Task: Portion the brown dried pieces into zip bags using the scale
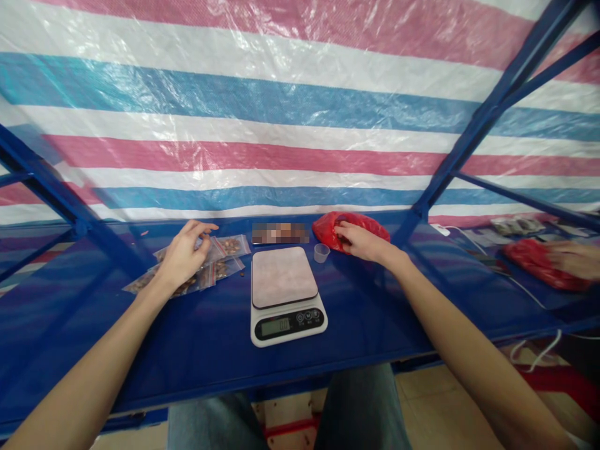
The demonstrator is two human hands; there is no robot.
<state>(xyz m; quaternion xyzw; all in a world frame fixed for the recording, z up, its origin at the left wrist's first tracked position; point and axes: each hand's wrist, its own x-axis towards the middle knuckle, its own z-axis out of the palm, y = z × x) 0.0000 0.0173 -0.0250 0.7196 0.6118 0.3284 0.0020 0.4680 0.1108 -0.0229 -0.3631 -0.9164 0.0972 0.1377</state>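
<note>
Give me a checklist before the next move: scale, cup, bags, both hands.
1. Digital kitchen scale: platform bare. Ok.
2. Scale display: digits too small to read. Cannot tell.
3. Clear plastic cup: upright beside the scale. Ok.
4. Zip bags of brown nuts: whether sealed. Cannot tell.
5. Left hand: pinched over the bags, anything held? Cannot tell.
6. Right hand: on the red plastic bag, fingers at its opening, contents hidden. Cannot tell.

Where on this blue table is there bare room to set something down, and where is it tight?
Bare blue table lies between the digital scale and the left forearm, and between the scale and the right forearm. The back is crowded: the left hand over small zip bags, then a clear cup, then the right hand on a red plastic bag.
</note>
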